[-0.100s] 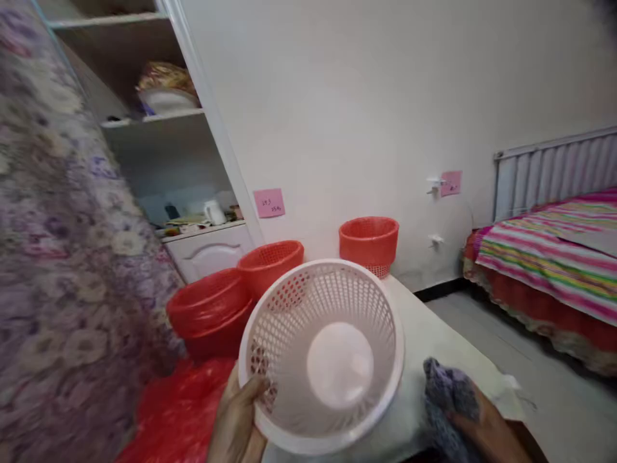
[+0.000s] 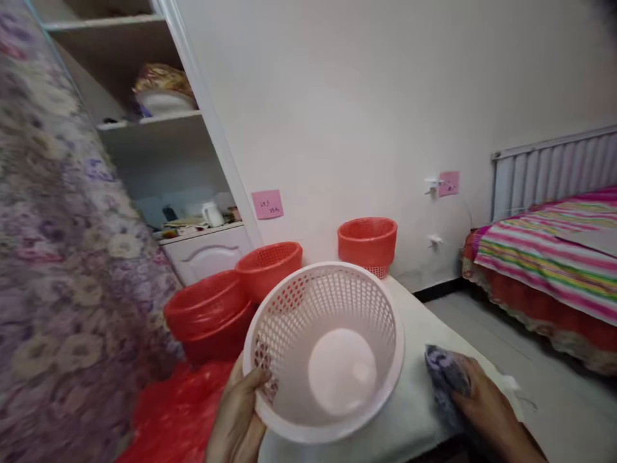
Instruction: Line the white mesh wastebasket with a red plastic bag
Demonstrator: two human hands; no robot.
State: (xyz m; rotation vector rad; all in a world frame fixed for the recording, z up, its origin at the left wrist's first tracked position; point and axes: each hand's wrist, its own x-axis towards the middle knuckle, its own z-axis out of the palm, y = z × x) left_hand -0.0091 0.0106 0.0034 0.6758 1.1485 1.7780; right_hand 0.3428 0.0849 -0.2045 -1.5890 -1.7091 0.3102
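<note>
White mesh basket: tilted slightly lower than before, empty, over white table; left hand clasps its rim. Right hand, shifted, clutches grey cloth. Red baskets behind: contents unseen

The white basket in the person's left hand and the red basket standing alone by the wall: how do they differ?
The white basket is pale, while the red basket is orange-red. The white basket is tilted, its mouth facing the camera so its solid round bottom shows; the red basket stands upright. The left hand has a grip on the white basket's rim, whereas nothing touches the red basket. Both are round plastic baskets with perforated walls.
</note>
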